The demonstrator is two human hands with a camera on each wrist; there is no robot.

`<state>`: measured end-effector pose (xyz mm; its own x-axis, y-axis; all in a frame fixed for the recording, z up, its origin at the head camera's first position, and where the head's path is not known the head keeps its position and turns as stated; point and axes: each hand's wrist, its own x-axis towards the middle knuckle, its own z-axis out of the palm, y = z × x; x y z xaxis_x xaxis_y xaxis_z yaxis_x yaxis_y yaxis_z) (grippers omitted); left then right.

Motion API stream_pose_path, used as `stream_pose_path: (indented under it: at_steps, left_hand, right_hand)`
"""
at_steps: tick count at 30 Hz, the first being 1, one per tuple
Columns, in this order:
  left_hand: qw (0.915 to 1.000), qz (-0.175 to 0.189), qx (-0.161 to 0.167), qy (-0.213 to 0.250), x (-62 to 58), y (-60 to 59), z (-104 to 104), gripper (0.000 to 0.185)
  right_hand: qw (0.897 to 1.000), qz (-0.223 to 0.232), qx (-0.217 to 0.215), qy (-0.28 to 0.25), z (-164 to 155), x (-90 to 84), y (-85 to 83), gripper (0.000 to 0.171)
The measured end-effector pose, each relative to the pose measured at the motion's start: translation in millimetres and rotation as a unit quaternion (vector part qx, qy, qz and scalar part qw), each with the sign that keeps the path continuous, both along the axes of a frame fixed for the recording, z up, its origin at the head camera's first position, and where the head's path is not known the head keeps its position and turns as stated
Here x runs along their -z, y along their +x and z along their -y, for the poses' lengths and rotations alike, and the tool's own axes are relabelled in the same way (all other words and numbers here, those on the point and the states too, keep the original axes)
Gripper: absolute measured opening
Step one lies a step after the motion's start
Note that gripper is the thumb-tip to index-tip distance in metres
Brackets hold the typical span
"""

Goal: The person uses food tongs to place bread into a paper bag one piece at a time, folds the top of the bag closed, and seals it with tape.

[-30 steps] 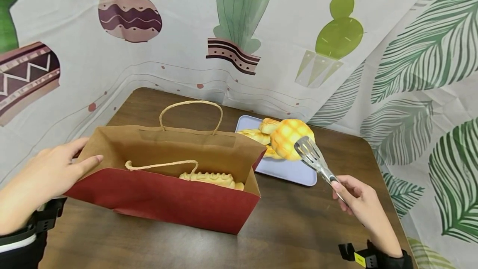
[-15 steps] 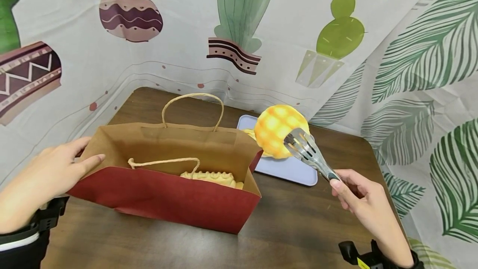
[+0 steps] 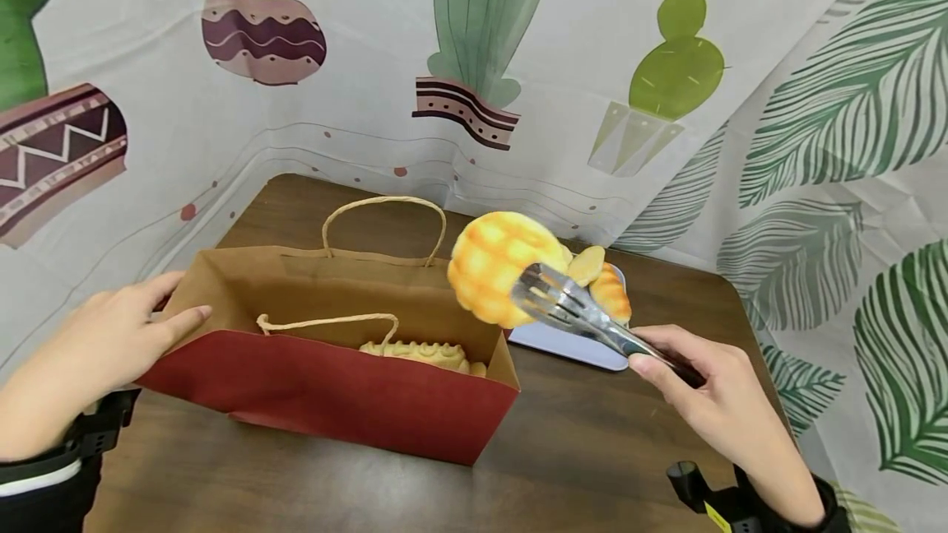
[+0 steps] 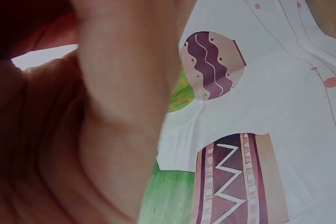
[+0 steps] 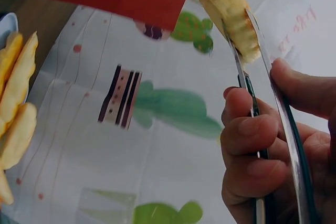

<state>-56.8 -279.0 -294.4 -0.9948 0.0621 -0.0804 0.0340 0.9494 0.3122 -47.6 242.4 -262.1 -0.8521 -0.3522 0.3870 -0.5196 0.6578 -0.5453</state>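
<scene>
Bun (image 3: 498, 268) in tongs (image 3: 573, 315) carried leftward, nearer bag (image 3: 333, 389), right hand (image 3: 704, 389) lower

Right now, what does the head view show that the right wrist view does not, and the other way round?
Only the head view shows the left hand on the paper bag's open end, a pastry inside, and the table. Only the right wrist view shows the fingers curled round the tongs from below. Both show the bun in the tongs, the right hand and the tray's pastries.
</scene>
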Motion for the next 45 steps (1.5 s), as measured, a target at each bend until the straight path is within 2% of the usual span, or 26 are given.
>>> stream_pose_path:
  at_steps: [6, 12, 20, 28, 32, 37, 45]
  left_hand:
    - [1.0000, 0.004, -0.005, 0.000, 0.2, 0.7, 1.0, 0.053]
    - [1.0000, -0.006, -0.005, -0.003, 4.1, 0.5, 3.1, 0.051]
    - [1.0000, 0.003, -0.004, -0.005, 2.2, -1.2, -0.8, 0.057]
    - [1.0000, -0.007, -0.003, 0.000, 0.6, -1.8, -2.2, 0.054]
    - [1.0000, -0.004, -0.003, 0.002, 0.4, -0.6, -2.0, 0.054]
    - [1.0000, -0.004, -0.008, 0.004, 0.7, 1.5, -0.1, 0.056]
    - [0.9999, -0.004, -0.009, 0.007, 4.3, 0.7, 2.6, 0.056]
  right_hand:
    - [0.996, -0.029, -0.031, 0.076, 24.6, -15.1, -6.1, 0.029]
    - [0.985, -0.038, -0.048, 0.164, 50.5, -27.9, -18.2, 0.026]
    - [0.971, -0.037, -0.106, 0.209, 85.1, -34.1, -33.4, 0.018]
    - [0.950, -0.049, -0.157, 0.264, 126.2, -45.8, -48.9, 0.016]
    - [0.939, -0.034, -0.177, 0.292, 150.8, -50.6, -55.7, 0.018]
    - [0.922, -0.016, -0.203, 0.328, 182.8, -50.6, -63.1, 0.029]
    - [0.900, 0.051, -0.211, 0.379, 220.1, -42.7, -70.6, 0.031]
